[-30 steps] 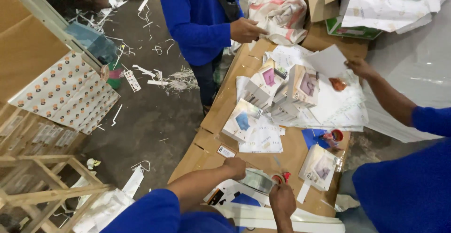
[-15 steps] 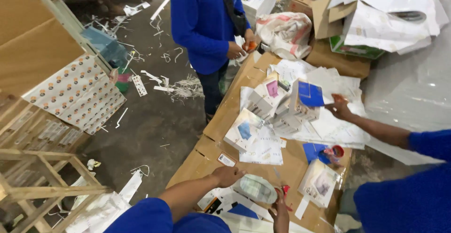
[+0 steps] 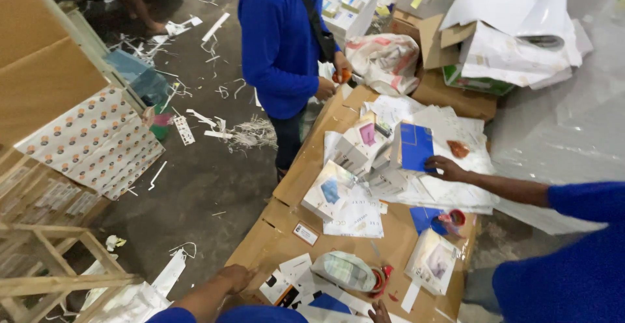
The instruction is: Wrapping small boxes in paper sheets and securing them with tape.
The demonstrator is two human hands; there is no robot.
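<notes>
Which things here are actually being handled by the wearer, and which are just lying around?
In hand or nearest:
- left hand resting on cardboard table edge
- right hand near wrapped packet and red tape roll

Lying about:
- paper scraps on floor
- wooden frame
- patterned sheet

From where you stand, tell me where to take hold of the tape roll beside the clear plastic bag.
Take the red tape roll by its right rim, coming from above and from the right. It seems to lie flat on the cardboard tabletop, so fingers could probably pinch through its open centre. Its left edge touches the clear plastic bag, which blocks that side. The right hand is nearest.
</notes>
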